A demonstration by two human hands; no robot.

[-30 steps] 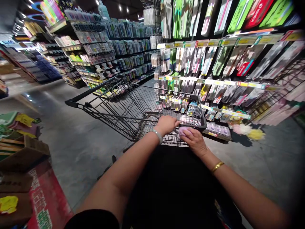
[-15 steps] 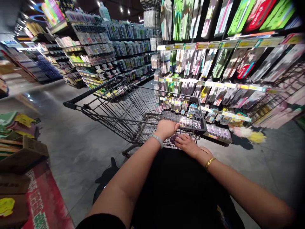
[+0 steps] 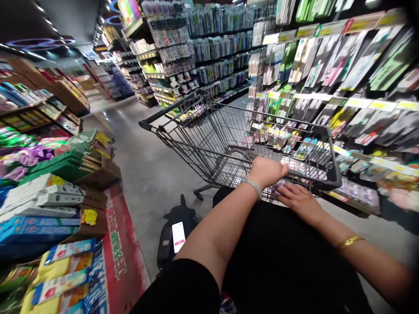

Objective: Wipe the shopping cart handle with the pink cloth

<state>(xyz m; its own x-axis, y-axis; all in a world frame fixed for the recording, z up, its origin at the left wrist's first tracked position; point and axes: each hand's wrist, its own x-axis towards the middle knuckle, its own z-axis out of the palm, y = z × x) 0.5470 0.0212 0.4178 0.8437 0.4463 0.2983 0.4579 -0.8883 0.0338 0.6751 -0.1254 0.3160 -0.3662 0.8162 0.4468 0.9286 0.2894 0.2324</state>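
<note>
A grey wire shopping cart point(image 3: 225, 126) stands sideways in front of me, against my dark clothing. My left hand point(image 3: 266, 170) is closed round the top rail of its near side, with a pale bangle on the wrist. Just right of it and lower, my right hand point(image 3: 297, 198) has its fingers curled over a small purple item point(image 3: 276, 188) by the wire side. The hand hides most of that item, so its kind cannot be made out. Through the mesh, the cart's wire bottom shows.
Racks of hanging packaged goods point(image 3: 330, 65) rise just behind the cart. At left, a display with boxed goods point(image 3: 59, 192) and a red printed base point(image 3: 121, 248) borders the grey floor point(image 3: 131, 144). A lit phone point(image 3: 178, 237) rests on a black object point(image 3: 180, 213) beside my left arm.
My view has turned left, so the cart and both hands appear further right. More of the left display and the lit phone now show. Both hands keep their places at the cart.
</note>
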